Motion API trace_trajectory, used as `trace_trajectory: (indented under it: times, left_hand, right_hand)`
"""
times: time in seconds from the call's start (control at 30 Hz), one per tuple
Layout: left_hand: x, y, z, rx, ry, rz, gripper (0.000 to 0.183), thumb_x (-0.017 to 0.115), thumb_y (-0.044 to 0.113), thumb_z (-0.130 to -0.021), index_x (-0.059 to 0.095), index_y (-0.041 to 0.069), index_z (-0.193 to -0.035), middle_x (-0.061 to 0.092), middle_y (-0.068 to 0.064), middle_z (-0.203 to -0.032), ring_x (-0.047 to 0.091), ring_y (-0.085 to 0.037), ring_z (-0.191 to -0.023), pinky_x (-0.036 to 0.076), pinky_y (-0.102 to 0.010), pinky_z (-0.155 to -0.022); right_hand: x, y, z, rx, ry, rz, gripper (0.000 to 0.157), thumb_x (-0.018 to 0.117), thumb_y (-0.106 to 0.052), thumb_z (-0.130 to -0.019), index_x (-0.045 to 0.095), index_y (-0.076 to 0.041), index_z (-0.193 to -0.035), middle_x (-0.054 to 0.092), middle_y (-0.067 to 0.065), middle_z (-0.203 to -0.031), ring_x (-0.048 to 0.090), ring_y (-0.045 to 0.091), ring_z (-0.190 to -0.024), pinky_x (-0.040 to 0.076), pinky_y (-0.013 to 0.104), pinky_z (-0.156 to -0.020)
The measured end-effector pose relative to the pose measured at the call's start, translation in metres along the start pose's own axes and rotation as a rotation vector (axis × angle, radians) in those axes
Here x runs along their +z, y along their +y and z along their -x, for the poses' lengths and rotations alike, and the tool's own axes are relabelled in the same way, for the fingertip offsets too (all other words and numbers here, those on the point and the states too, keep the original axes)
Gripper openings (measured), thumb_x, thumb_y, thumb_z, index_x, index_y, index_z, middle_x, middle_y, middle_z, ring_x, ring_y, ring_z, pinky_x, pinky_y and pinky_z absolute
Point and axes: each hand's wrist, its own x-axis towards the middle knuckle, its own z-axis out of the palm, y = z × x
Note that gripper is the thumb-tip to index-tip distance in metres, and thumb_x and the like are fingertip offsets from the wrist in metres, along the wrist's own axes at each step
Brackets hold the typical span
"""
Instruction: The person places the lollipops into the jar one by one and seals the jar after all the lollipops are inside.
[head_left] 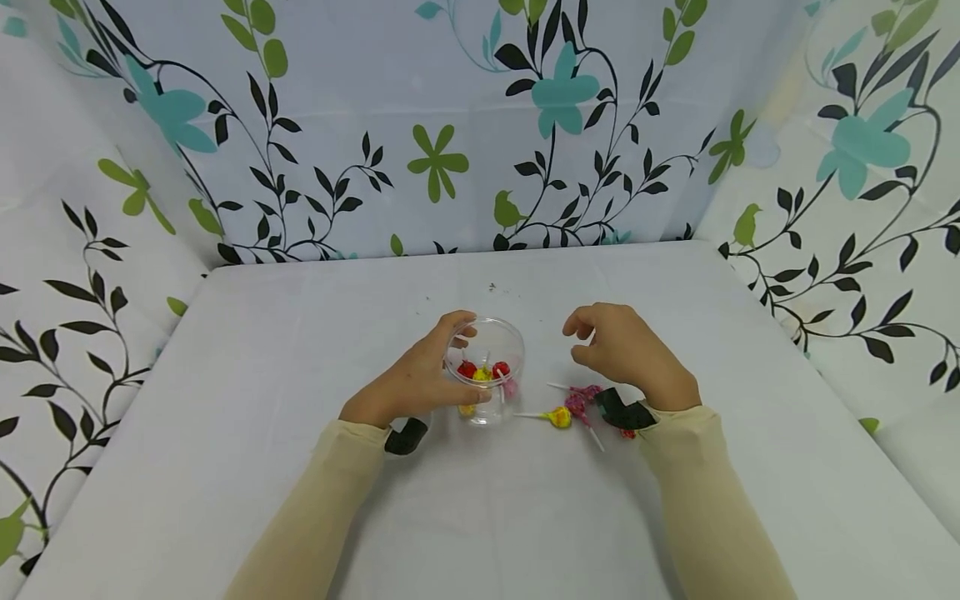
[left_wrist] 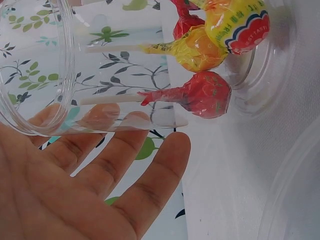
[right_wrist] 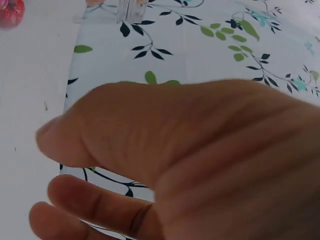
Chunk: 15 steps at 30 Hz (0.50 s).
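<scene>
My left hand holds a clear plastic jar, thumb on its near side and fingers round the far side. Inside the jar lie several wrapped lollipops, among them a red lollipop and a yellow lollipop. My right hand hovers right of the jar with fingers loosely bent and nothing between them. On the table below it lie a yellow lollipop and pink lollipops. A red lollipop is partly hidden by the right wrist's black strap.
A white cloth covers the table. Curtains with a leaf and flower print hang behind it and at both sides. A clear round rim shows at the lower right of the left wrist view. Small dark specks dot the cloth beyond the jar.
</scene>
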Motion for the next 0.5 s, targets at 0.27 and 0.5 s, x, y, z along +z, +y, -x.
trace_trajectory:
  times: [0.27,0.5]
  left_hand:
    - [-0.001,-0.001,-0.001,0.003,0.011,-0.007,0.101,0.090,0.036,-0.080,0.027,0.028,-0.158,0.046,-0.002,-0.156,0.045,-0.023,-0.142,0.046,-0.056,-0.111]
    - [0.000,-0.001,-0.001,-0.014,0.007,0.003,0.103,0.090,0.036,-0.080,0.026,0.026,-0.160,0.045,-0.002,-0.156,0.044,-0.022,-0.143,0.045,-0.057,-0.111]
  right_hand:
    - [0.006,0.014,-0.007,0.129,-0.237,-0.017,0.022,0.070,-0.007,-0.089,0.073,-0.006,-0.111,0.070,0.014,-0.109,0.063,0.029,-0.096,0.056,0.040,-0.079]
    - [0.014,0.027,-0.011,0.196,-0.308,-0.034,0.015,0.071,-0.007,-0.084,0.073,-0.009,-0.099,0.070,0.007,-0.095,0.061,0.025,-0.088,0.047,0.034,-0.070]
